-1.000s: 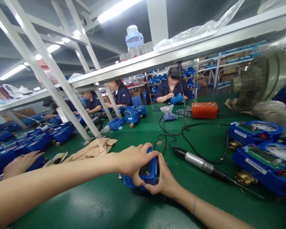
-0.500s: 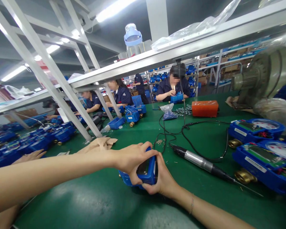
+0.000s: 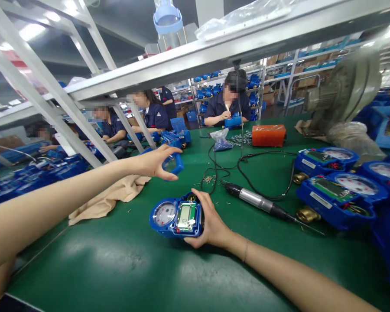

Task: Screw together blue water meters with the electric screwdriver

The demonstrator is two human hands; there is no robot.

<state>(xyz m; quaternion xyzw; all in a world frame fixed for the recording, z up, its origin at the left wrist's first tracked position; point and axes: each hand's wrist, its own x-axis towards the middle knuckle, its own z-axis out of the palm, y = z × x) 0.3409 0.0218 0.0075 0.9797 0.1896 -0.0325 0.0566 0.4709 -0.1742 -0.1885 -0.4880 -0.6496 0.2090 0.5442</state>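
Note:
My right hand (image 3: 212, 223) grips the right end of a blue water meter (image 3: 172, 232) at the middle of the green bench. The meter is uncovered, showing a round dial (image 3: 164, 214), a green circuit board and a small LCD screen (image 3: 184, 215). Raised above and behind it, my left hand (image 3: 151, 164) holds a blue cover (image 3: 179, 164) with a clear window between thumb and fingers. The cover is apart from the meter. Behind the meter lie loose small screws (image 3: 209, 179), and to its right an electric screwdriver (image 3: 261, 202) with a long bit.
More open meters (image 3: 336, 199) stand at right, near a blower (image 3: 341, 86). An orange box (image 3: 268, 135), a bag of blue parts (image 3: 221, 141) and cables lie toward the back. A beige cloth (image 3: 112, 197) is at left. Overhead runs a shelf (image 3: 182, 60); co-workers (image 3: 227, 102) sit beyond.
My left hand has lifted the blue cover off the meter and moved it up and left, exposing the screen and board. My right hand still holds the meter.

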